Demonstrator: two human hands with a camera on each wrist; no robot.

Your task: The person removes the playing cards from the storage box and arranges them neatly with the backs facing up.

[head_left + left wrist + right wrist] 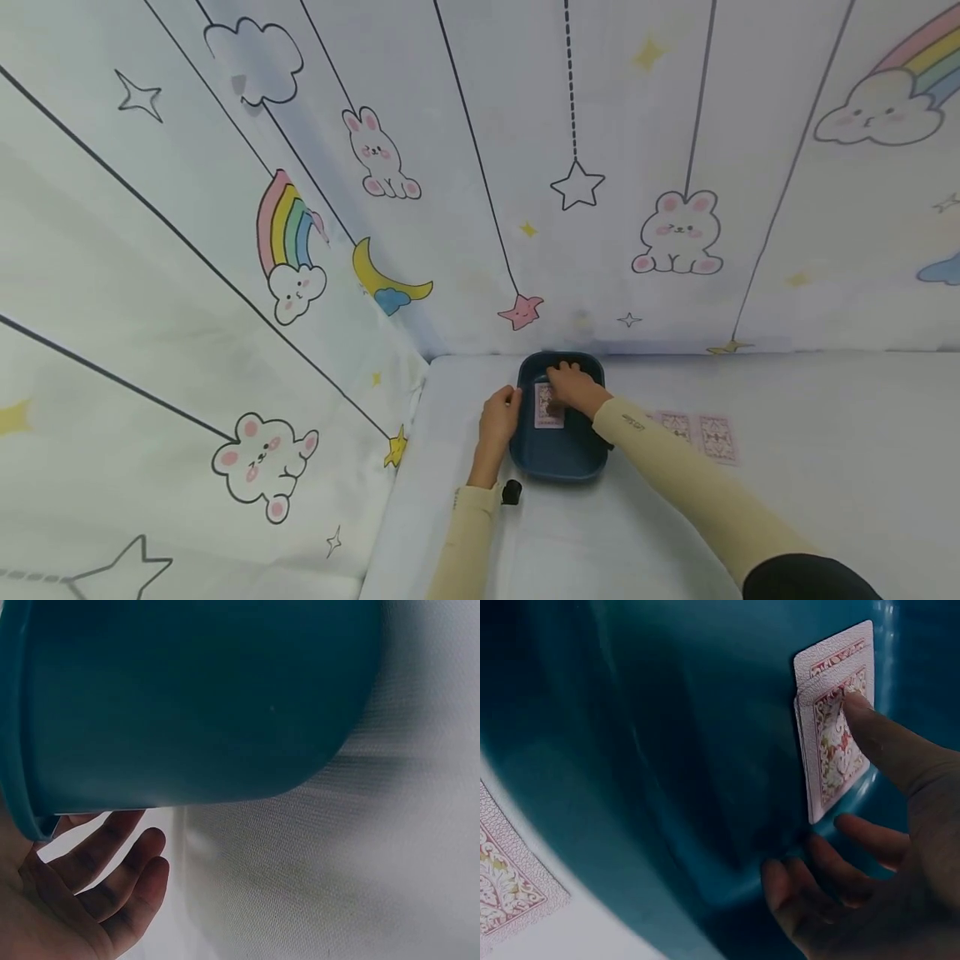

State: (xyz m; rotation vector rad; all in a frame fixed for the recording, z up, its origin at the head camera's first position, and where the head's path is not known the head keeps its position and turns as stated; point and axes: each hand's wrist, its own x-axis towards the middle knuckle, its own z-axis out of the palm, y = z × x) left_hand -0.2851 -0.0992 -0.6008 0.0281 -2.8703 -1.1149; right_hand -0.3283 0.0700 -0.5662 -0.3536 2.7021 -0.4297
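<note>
A deep teal plastic basin (558,467) stands on the white table. My left hand (498,421) holds its left rim; in the left wrist view the fingers (131,892) curl along the outside of the wall, and the thumb is hidden. Inside the basin lies a small, slightly fanned stack of playing cards (836,742), red-and-white patterned backs up. Reaching in from the right, my right hand (577,390) rests its thumb on the top card's back, while its other fingers (829,862) lie spread beside the stack, apart from the card edges.
Several more playing cards (718,439) lie in a row on the table to the right, partly covered by my right sleeve. A cloth wall (480,275) with cartoon drawings rises behind the basin and on the left. A small black object (512,492) sits by my left wrist.
</note>
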